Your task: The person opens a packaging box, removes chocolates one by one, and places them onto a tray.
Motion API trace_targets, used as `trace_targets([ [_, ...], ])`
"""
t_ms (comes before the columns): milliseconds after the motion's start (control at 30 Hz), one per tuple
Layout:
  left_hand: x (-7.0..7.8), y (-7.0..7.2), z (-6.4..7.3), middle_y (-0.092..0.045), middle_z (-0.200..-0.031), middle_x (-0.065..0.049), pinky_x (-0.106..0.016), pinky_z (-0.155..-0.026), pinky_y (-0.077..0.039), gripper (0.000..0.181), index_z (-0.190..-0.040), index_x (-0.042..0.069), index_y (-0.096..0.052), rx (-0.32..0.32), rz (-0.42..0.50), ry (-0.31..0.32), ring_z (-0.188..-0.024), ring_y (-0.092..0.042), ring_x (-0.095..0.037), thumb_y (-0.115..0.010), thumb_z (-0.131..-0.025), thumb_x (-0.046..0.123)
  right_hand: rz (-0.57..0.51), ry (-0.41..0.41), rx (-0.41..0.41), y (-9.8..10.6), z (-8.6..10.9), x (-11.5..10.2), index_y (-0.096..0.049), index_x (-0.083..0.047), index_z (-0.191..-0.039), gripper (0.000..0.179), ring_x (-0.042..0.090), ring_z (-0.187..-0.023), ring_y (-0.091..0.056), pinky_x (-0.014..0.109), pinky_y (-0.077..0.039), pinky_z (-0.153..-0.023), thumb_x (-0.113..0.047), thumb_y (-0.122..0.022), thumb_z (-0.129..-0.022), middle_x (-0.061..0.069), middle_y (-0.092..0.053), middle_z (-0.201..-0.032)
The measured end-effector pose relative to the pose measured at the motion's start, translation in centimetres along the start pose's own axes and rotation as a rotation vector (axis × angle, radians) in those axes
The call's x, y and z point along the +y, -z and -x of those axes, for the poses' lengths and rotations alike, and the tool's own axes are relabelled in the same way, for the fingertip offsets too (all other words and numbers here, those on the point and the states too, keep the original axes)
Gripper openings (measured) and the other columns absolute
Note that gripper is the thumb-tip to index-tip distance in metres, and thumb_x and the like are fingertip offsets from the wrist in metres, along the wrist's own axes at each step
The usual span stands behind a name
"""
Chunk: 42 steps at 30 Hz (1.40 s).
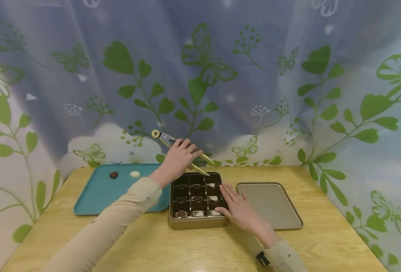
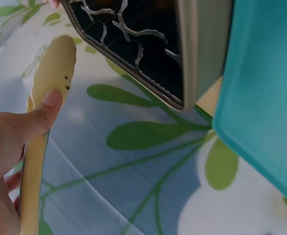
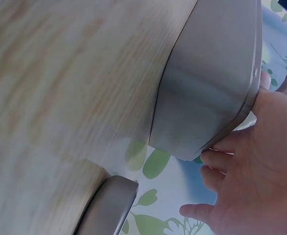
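My left hand (image 1: 180,156) grips a pair of yellow-tipped food tongs (image 1: 167,140) over the far side of a gold tin box (image 1: 200,223). The tongs' tips stand apart near the far right corner, with nothing seen between them. In the left wrist view my thumb presses along one tong arm (image 2: 33,171). A dark insert divides the box into several compartments; white pieces (image 1: 213,198) lie down its right column, and a brown piece (image 1: 181,213) sits at front left. My right hand (image 1: 239,207) rests on the box's right rim with fingers extended.
A teal tray (image 1: 95,196) lies left of the box, bearing a dark brown piece (image 1: 113,175) and a white oval piece (image 1: 135,174). To the right is a flat gold lid (image 1: 271,204). Behind the wooden table (image 1: 146,245) hangs a leaf-and-butterfly-patterned curtain (image 1: 200,94).
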<state>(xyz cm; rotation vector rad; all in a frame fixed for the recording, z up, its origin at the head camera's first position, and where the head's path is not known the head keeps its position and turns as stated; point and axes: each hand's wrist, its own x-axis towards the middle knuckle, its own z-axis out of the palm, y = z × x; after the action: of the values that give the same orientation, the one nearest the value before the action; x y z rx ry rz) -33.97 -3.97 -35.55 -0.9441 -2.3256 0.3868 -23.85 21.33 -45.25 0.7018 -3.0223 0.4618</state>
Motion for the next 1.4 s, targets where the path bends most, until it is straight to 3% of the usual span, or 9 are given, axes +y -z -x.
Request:
trace_targets([
  [67,0.6,-0.3,-0.6,-0.067,-0.123,0.002,-0.041,-0.107,-0.041,0.056,-0.135,0.028,-0.066,-0.003,-0.026,-0.045,-0.118,-0.053,-0.023,-0.082,-0.083,0.035,0.007,-0.002,-0.003,0.0,-0.1,-0.1,-0.016,-0.004,-0.162,0.082,0.034,-0.155,-0.013,0.068,-0.015,-0.118,-0.053,-0.046,-0.104,0.014,-0.01,-0.169],
  [233,2.0,-0.9,-2.2,-0.067,-0.122,0.007,-0.038,-0.11,-0.039,0.036,-0.128,0.031,-0.071,0.001,-0.122,-0.168,-0.12,-0.055,-0.019,-0.076,-0.092,0.025,0.003,-0.013,0.0,0.0,-0.1,-0.1,-0.017,-0.005,-0.162,0.082,0.033,-0.155,-0.013,0.067,-0.016,-0.118,-0.054,-0.046,-0.104,0.012,-0.01,-0.169],
  [467,3.6,-1.2,-4.2,-0.065,-0.129,0.012,-0.035,-0.115,-0.034,0.034,-0.128,0.036,-0.07,-0.117,-0.279,-0.32,-0.128,-0.051,-0.015,-0.067,-0.098,0.019,0.0,-0.016,-0.01,-0.1,-0.1,0.1,-0.016,-0.005,-0.163,0.081,0.033,-0.155,-0.013,0.067,-0.015,-0.119,-0.054,-0.046,-0.104,0.011,-0.009,-0.169],
  [600,4.2,-1.6,-4.9,-0.063,-0.133,0.014,-0.034,-0.116,-0.033,0.037,-0.131,0.039,-0.068,-0.154,-0.308,-0.385,-0.13,-0.05,-0.014,-0.065,-0.099,0.02,-0.006,-0.019,-0.011,-0.1,-0.1,0.1,-0.016,-0.006,-0.163,0.081,0.032,-0.156,-0.012,0.067,-0.015,-0.119,-0.053,-0.046,-0.104,0.012,-0.01,-0.169],
  [733,4.3,-2.3,-4.8,-0.063,-0.132,0.014,-0.035,-0.115,-0.034,0.033,-0.127,0.039,-0.069,-0.168,-0.303,-0.414,-0.128,-0.05,-0.015,-0.064,-0.1,0.021,0.002,-0.007,-0.001,0.0,-0.2,-0.4,-0.018,-0.005,-0.162,0.081,0.033,-0.155,-0.014,0.067,-0.016,-0.118,-0.052,-0.047,-0.104,0.013,-0.013,-0.169],
  [967,4.0,-2.7,-4.0,-0.063,-0.133,0.014,-0.036,-0.116,-0.033,0.032,-0.126,0.037,-0.071,-0.175,-0.269,-0.374,-0.13,-0.05,-0.015,-0.067,-0.098,0.022,-0.002,0.006,0.009,-0.2,-0.3,-0.7,-0.017,-0.005,-0.162,0.08,0.03,-0.156,-0.012,0.066,-0.015,-0.119,-0.052,-0.047,-0.104,0.011,-0.011,-0.169],
  [1167,2.3,-2.1,-2.9,-0.067,-0.126,0.011,-0.038,-0.113,-0.036,0.039,-0.129,0.036,-0.07,-0.106,-0.169,-0.231,-0.128,-0.052,-0.018,-0.076,-0.09,0.035,-0.016,-0.004,0.012,-0.1,-0.1,-0.7,-0.016,-0.005,-0.162,0.081,0.032,-0.155,-0.013,0.066,-0.013,-0.12,-0.052,-0.047,-0.104,0.011,-0.009,-0.168],
  [1300,1.2,-2.3,-1.7,-0.067,-0.123,0.009,-0.039,-0.108,-0.04,0.055,-0.13,0.036,-0.069,-0.047,-0.085,-0.137,-0.122,-0.054,-0.019,-0.081,-0.078,0.049,-0.004,-0.012,0.009,-0.1,0.0,-0.6,-0.015,-0.004,-0.162,0.082,0.032,-0.155,-0.012,0.066,-0.013,-0.12,-0.052,-0.047,-0.104,0.012,-0.009,-0.168],
  [1400,0.7,-2.5,-0.6,-0.068,-0.121,0.008,-0.039,-0.105,-0.042,0.055,-0.13,0.035,-0.069,-0.016,-0.016,-0.083,-0.119,-0.054,-0.021,-0.08,-0.078,0.049,0.009,-0.017,0.011,-0.1,0.0,-0.4,-0.015,-0.004,-0.162,0.082,0.032,-0.155,-0.012,0.066,-0.014,-0.119,-0.052,-0.046,-0.104,0.012,-0.009,-0.169],
])
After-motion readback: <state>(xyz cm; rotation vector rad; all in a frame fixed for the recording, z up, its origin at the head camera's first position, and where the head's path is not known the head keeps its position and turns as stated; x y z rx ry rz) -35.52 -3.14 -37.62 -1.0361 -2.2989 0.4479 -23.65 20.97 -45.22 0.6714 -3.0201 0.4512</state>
